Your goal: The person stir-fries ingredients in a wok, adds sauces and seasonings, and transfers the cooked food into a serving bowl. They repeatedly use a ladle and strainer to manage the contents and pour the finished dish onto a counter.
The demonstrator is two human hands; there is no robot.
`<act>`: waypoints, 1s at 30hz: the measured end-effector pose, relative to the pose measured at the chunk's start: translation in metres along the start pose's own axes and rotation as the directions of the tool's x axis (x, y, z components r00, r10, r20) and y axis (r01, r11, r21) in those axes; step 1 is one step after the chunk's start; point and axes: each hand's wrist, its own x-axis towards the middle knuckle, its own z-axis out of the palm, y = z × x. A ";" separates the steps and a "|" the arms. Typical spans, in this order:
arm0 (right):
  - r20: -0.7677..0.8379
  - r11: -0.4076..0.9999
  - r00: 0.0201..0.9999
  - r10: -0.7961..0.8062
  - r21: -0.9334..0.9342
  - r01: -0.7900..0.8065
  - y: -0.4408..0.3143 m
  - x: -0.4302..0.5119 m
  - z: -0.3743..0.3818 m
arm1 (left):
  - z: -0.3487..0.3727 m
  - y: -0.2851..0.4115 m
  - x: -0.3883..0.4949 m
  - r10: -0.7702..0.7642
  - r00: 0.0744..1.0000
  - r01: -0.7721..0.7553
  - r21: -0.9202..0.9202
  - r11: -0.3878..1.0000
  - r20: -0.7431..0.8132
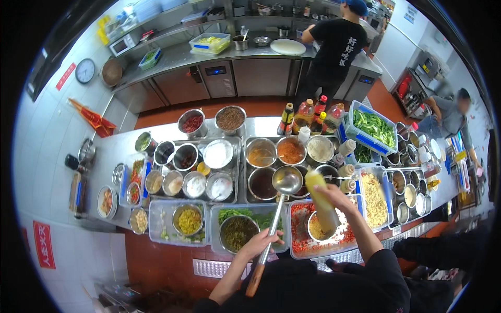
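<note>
My left hand [259,243] grips the shaft of a steel ladle [287,180] with a wooden handle end. The ladle's bowl faces up over steel pots of dark sauce [263,184], with a little liquid that looks yellowish inside. My right hand [337,198] is closed around a plastic squeeze bottle [321,195] of yellow-green liquid. The bottle slants beside the ladle bowl, its far end blurred. Below the bottle, a steel bowl of yellowish minced seasoning [315,227] sits in a clear plastic tub of chopped red chilli [299,239].
Seasoning pots, including one of red-brown powder [291,150], stand in metal trays. Behind them rise sauce bottles [303,117]. A tub of cut greens [373,127] is at the right. One person [336,47] stands at the back counter [176,58]; another [446,113] is at far right.
</note>
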 end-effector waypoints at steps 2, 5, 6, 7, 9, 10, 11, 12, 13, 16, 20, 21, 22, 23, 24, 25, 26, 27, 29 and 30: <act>0.096 0.987 0.983 0.157 0.009 -0.158 0.012 -0.006 0.025 | 0.001 -0.008 -0.002 0.012 1.000 -0.012 0.023 1.000 0.005; 0.164 0.971 0.961 0.224 0.043 -0.234 0.022 -0.017 0.049 | 0.001 -0.016 -0.006 0.018 0.999 -0.019 0.046 0.999 0.032; 0.167 0.963 0.953 0.251 0.060 -0.264 0.024 -0.022 0.055 | 0.001 -0.018 -0.008 0.020 0.999 -0.021 0.048 0.999 0.039; 0.173 0.971 0.959 0.223 0.042 -0.233 0.025 -0.026 0.058 | 0.001 -0.020 -0.009 0.019 0.999 -0.021 0.048 0.999 0.042; 0.189 0.974 0.958 0.216 0.020 -0.224 0.025 -0.033 0.065 | 0.000 -0.025 -0.012 0.025 0.999 -0.027 0.069 0.997 0.031; 0.173 0.974 0.960 0.220 0.021 -0.227 0.025 -0.036 0.068 | -0.001 -0.027 -0.013 0.032 0.999 -0.034 0.083 0.996 0.029; 0.144 0.971 0.960 0.241 -0.021 -0.240 0.025 -0.038 0.071 | -0.002 -0.030 -0.014 0.029 0.999 -0.031 0.104 0.994 0.023; 0.143 0.965 0.955 0.261 -0.035 -0.259 0.025 -0.041 0.073 | -0.003 -0.032 -0.015 0.027 0.999 -0.030 0.099 0.995 0.023; 0.110 0.951 0.945 0.308 -0.059 -0.303 0.025 -0.043 0.075 | -0.003 -0.033 -0.015 0.033 0.999 -0.035 0.101 0.994 0.025; 0.032 0.961 0.965 0.260 -0.111 -0.255 0.029 -0.048 0.077 | -0.004 -0.037 -0.015 0.038 0.999 -0.039 0.110 0.993 0.010; 0.102 0.974 0.971 0.215 -0.098 -0.205 0.038 -0.048 0.071 | -0.003 -0.035 -0.013 0.017 1.000 -0.016 0.104 0.994 -0.004; 0.108 0.973 0.970 0.220 -0.095 -0.210 0.041 -0.047 0.069 | -0.002 -0.034 -0.013 -0.004 1.000 0.006 0.109 0.994 -0.018; 0.129 0.971 0.964 0.233 -0.084 -0.224 0.044 -0.045 0.066 | -0.001 -0.033 -0.012 0.001 1.000 0.001 0.098 0.995 -0.018; 0.116 0.972 0.967 0.226 -0.095 -0.215 0.047 -0.043 0.063 | 0.000 -0.031 -0.011 0.000 1.000 0.003 0.091 0.996 -0.027; 0.119 0.971 0.966 0.228 -0.096 -0.217 0.050 -0.040 0.060 | 0.001 -0.029 -0.011 -0.006 0.999 0.009 0.084 0.996 -0.038; 0.133 0.968 0.960 0.248 -0.081 -0.239 0.053 -0.037 0.056 | 0.003 -0.026 -0.009 -0.010 0.999 0.015 0.095 0.995 -0.046; 0.129 0.977 0.969 0.210 -0.073 -0.201 0.056 -0.035 0.053 | 0.004 -0.022 -0.008 -0.014 0.999 0.020 0.110 0.994 -0.053; 0.135 0.981 0.972 0.193 -0.051 -0.187 0.059 -0.031 0.049 | 0.005 -0.018 -0.006 -0.014 0.998 0.021 0.124 0.992 -0.058; 0.141 0.990 0.980 0.143 -0.039 -0.139 0.063 -0.024 0.042 | 0.008 -0.008 0.001 -0.039 0.997 0.048 0.136 0.989 -0.071; 0.147 0.993 0.983 0.111 -0.051 -0.104 0.064 -0.021 0.038 | 0.009 -0.002 0.004 -0.045 0.997 0.055 0.148 0.988 -0.069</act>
